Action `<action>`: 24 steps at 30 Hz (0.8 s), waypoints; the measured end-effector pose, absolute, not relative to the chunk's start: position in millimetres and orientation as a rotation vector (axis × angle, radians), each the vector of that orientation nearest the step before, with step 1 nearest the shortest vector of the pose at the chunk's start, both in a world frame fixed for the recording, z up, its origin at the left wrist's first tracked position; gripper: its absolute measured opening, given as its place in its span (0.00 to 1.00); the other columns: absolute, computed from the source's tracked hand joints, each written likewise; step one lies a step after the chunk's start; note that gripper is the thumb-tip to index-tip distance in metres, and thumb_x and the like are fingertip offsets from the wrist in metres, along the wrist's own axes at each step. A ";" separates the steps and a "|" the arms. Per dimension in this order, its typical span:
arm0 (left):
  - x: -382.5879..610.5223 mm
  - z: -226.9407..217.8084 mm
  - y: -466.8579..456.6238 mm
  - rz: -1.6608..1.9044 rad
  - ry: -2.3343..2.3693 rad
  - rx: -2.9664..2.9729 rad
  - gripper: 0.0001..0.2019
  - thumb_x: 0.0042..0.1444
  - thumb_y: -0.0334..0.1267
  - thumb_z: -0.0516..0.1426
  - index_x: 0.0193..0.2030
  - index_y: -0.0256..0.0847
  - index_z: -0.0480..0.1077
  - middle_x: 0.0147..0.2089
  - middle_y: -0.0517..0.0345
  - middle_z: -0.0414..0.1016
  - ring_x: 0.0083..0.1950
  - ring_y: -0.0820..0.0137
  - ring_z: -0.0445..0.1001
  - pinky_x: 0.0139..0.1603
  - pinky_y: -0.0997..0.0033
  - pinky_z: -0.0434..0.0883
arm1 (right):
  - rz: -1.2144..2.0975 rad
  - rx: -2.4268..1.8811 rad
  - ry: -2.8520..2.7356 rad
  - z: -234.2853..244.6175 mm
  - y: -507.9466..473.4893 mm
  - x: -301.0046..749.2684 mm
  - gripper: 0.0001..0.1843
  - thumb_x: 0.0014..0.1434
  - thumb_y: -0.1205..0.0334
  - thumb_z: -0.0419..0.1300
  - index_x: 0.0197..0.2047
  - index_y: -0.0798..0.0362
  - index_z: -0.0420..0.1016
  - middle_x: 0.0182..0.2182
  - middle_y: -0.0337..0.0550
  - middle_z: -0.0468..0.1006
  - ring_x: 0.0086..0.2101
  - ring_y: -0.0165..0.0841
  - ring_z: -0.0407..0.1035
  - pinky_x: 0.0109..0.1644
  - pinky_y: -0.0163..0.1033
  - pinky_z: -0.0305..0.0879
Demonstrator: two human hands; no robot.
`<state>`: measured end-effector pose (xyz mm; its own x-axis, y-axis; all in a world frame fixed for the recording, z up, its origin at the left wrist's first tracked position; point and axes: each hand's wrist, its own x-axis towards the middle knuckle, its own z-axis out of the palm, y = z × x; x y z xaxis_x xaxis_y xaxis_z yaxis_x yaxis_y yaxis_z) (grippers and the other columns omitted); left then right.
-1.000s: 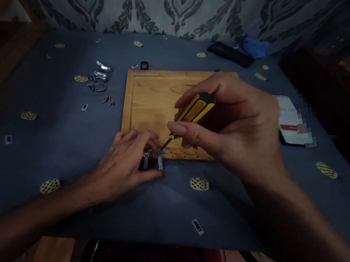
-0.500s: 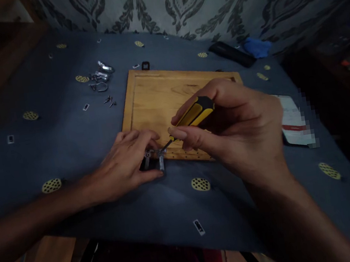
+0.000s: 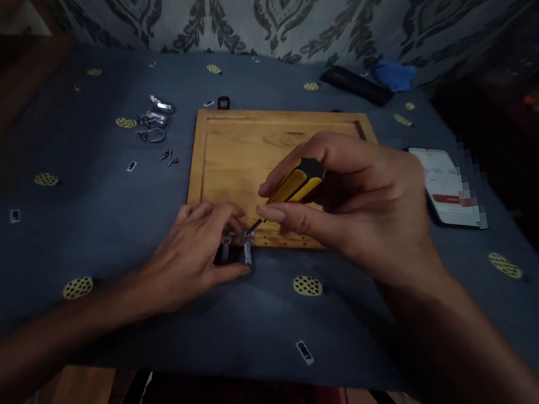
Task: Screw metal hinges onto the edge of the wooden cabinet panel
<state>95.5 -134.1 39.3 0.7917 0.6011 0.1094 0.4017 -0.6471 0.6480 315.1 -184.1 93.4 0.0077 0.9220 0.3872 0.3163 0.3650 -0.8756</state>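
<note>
A screwdriver (image 3: 296,180) with a yellow and black handle is pinched between the thumb and fingers of my right hand (image 3: 374,200). Its thin shaft slants down to the left, the tip at a small shiny metal latch (image 3: 247,252) on the near edge of a framed wooden board (image 3: 241,146). My left hand (image 3: 201,252) is closed around the latch, thumb on the near side and fingers over the board's edge. A row of small dark holes runs along that edge, to the right of the latch. The fingers partly cover the latch, and any screw under the tip is too small to make out.
Several metal latch parts (image 3: 157,114) and small screws (image 3: 169,156) lie left of the board on the patterned blue cloth (image 3: 94,240). To the right is a phone (image 3: 440,171) with a lit screen. A black case (image 3: 356,85) and blue cloth (image 3: 395,74) lie near the wall.
My right hand and the screwdriver have shifted slightly left and down, the handle a little turned. The tip stays at the latch, and my left hand keeps its place.
</note>
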 end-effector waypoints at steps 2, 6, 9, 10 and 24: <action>95.4 37.7 -133.8 0.432 0.735 2.359 0.22 0.60 0.39 0.71 0.55 0.47 0.66 0.55 0.56 0.80 0.59 0.52 0.77 0.61 0.49 0.70 | 0.671 -1.171 -1.533 92.1 -184.5 314.6 0.18 0.51 0.50 0.84 0.32 0.46 0.80 0.31 0.36 0.81 0.27 0.31 0.73 0.26 0.37 0.71; 95.2 38.9 -133.6 0.440 0.729 2.365 0.21 0.61 0.39 0.70 0.54 0.47 0.66 0.55 0.56 0.80 0.58 0.53 0.77 0.60 0.51 0.70 | 0.795 -1.120 -1.539 96.4 -185.1 316.2 0.16 0.55 0.50 0.82 0.38 0.46 0.83 0.35 0.35 0.83 0.27 0.29 0.75 0.28 0.36 0.74; 94.9 39.8 -133.9 0.426 0.742 2.364 0.21 0.61 0.40 0.70 0.55 0.47 0.66 0.54 0.56 0.80 0.58 0.53 0.76 0.60 0.51 0.70 | 0.921 -1.055 -1.578 100.7 -185.5 317.2 0.12 0.61 0.49 0.78 0.40 0.46 0.85 0.37 0.37 0.85 0.27 0.29 0.76 0.29 0.36 0.76; 94.7 39.5 -134.1 0.426 0.742 2.364 0.21 0.61 0.40 0.70 0.55 0.47 0.66 0.54 0.56 0.80 0.58 0.53 0.76 0.61 0.51 0.70 | 0.915 -1.057 -1.586 101.2 -185.5 316.9 0.12 0.62 0.48 0.77 0.38 0.47 0.85 0.36 0.37 0.85 0.26 0.29 0.76 0.28 0.36 0.76; 95.5 42.6 -133.7 0.401 0.752 2.325 0.20 0.61 0.40 0.69 0.55 0.47 0.67 0.55 0.56 0.80 0.60 0.52 0.76 0.63 0.49 0.69 | 0.855 -1.093 -1.546 100.3 -186.4 313.0 0.11 0.58 0.55 0.80 0.39 0.46 0.85 0.36 0.34 0.84 0.28 0.28 0.76 0.30 0.35 0.75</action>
